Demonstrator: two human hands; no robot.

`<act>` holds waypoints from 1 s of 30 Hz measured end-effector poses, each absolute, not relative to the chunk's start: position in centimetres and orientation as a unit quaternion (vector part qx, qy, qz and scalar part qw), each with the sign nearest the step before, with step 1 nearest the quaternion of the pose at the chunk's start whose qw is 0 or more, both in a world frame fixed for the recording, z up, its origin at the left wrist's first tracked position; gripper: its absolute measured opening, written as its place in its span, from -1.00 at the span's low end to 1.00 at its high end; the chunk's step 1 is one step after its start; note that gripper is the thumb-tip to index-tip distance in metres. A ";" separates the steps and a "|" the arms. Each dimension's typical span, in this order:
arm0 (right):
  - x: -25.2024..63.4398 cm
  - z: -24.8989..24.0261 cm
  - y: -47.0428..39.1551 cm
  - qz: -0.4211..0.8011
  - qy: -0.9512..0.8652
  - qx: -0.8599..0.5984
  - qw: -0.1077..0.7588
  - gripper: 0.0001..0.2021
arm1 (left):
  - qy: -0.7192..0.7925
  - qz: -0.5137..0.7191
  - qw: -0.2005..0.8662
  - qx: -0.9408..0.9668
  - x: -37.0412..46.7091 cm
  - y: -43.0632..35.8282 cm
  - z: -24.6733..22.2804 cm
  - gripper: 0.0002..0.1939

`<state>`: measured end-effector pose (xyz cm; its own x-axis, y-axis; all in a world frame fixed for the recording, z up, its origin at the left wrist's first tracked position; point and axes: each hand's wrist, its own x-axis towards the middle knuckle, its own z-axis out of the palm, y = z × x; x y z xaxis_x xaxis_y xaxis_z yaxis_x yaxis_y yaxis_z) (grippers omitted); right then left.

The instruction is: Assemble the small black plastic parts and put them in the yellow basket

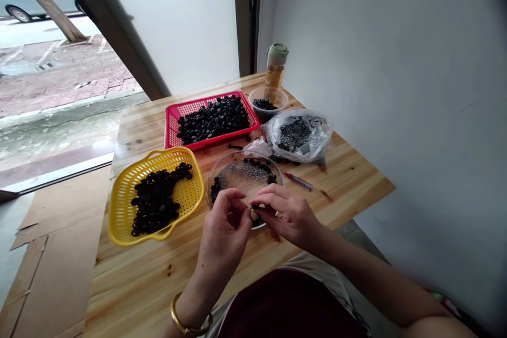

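Over the near side of a clear round tray (245,186), my two hands work close together. My right hand (291,216) pinches a small black round piece (255,206) between thumb and fingers. My left hand (227,227) is closed, its thumb and index finger pressed together beside that piece; whatever they hold is too small to make out. Inside the tray lie many thin silvery pins (253,170) and, round its edge, small black pieces (215,189). A yellow basket (119,206) to the left holds a heap of black ring-like parts (156,200).
Behind the tray stands a red basket (171,132) full of black round pieces. Right of it are a plastic bag (322,134) of dark parts, a clear tub (285,99) and a bottle (276,66). A red-tipped tool (300,181) lies on the wooden table (348,174), beside a wall.
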<state>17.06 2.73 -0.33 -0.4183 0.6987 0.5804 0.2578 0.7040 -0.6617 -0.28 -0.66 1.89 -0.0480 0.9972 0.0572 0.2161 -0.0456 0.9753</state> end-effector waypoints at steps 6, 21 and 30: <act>16.2 -0.2 2.8 0.236 -0.834 -0.283 0.410 -0.84 | 0.569 0.452 0.387 0.567 -1.2 -0.8 1.7 -0.81; 16.2 0.3 3.5 0.498 -0.703 -0.302 0.407 -0.83 | 0.527 0.344 0.298 0.718 -7.3 -0.3 3.7 -0.67; 15.9 -1.1 2.6 0.632 -0.565 -0.320 0.423 -0.78 | 0.622 0.062 0.125 0.770 -15.7 10.5 1.0 -0.76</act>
